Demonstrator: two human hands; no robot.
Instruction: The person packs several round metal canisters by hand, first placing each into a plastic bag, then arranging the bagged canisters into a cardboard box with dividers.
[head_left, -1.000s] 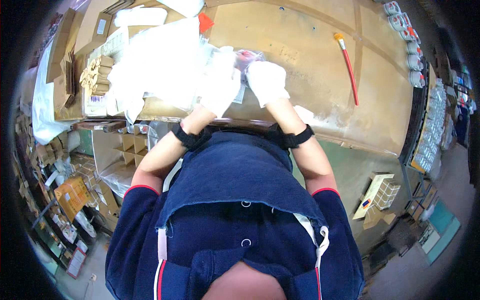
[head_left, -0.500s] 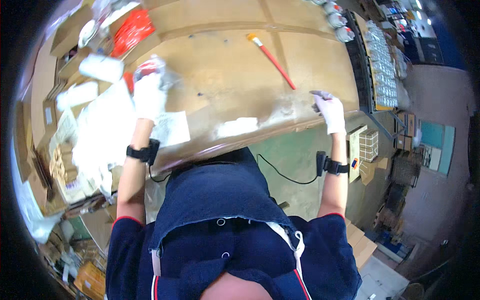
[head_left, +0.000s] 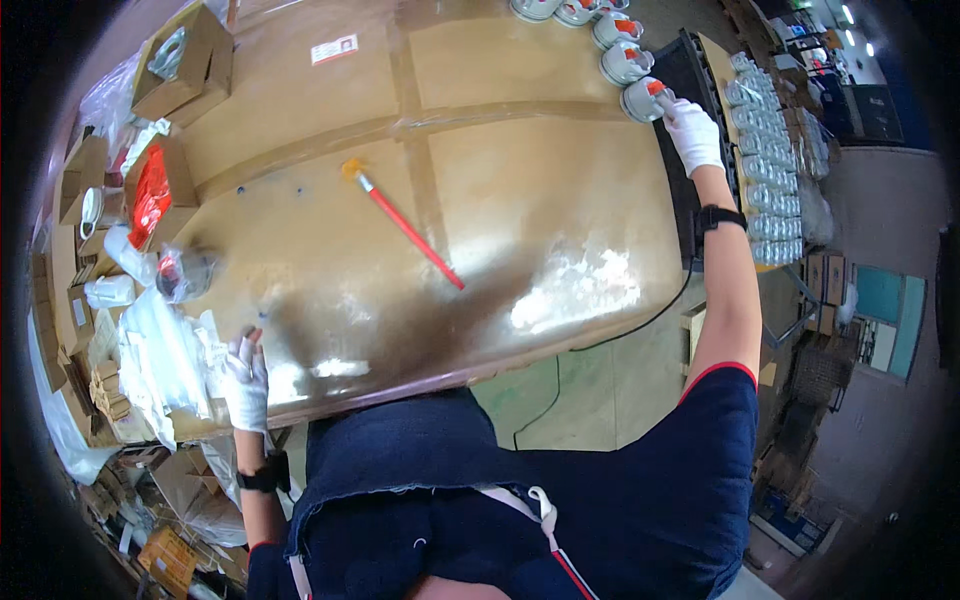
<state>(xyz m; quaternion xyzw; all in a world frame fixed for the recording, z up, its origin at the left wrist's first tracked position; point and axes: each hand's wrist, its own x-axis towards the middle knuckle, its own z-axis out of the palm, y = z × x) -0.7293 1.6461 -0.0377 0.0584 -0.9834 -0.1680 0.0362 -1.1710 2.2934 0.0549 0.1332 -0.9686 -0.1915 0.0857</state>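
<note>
At the table's far right edge, my right hand point(head_left: 692, 132), in a white glove with bare fingertips, closes on the rim or handle of the nearest white round vessel point(head_left: 640, 103), which has a red-orange piece in it. Its fingertips are partly hidden. My left hand point(head_left: 245, 384), gloved the same way, is open with its fingers stretched, beside white bags and paper point(head_left: 165, 350) at the near left. Just beyond it lies a clear plastic-wrapped item with red inside point(head_left: 185, 274). A red-handled brush point(head_left: 412, 235) with yellowish bristles lies mid-table.
More white vessels point(head_left: 627, 62) line the far right edge. Past them stands a rack of clear glass jars point(head_left: 765, 170). Cardboard boxes point(head_left: 185, 75), one with a red bag point(head_left: 152, 195), crowd the left side. A black cable point(head_left: 640, 330) hangs by the table's near edge.
My left hand has let go of the clear-wrapped red item and drawn back toward the near edge. My right hand has reached far right to the white vessel. The view has shifted right.
</note>
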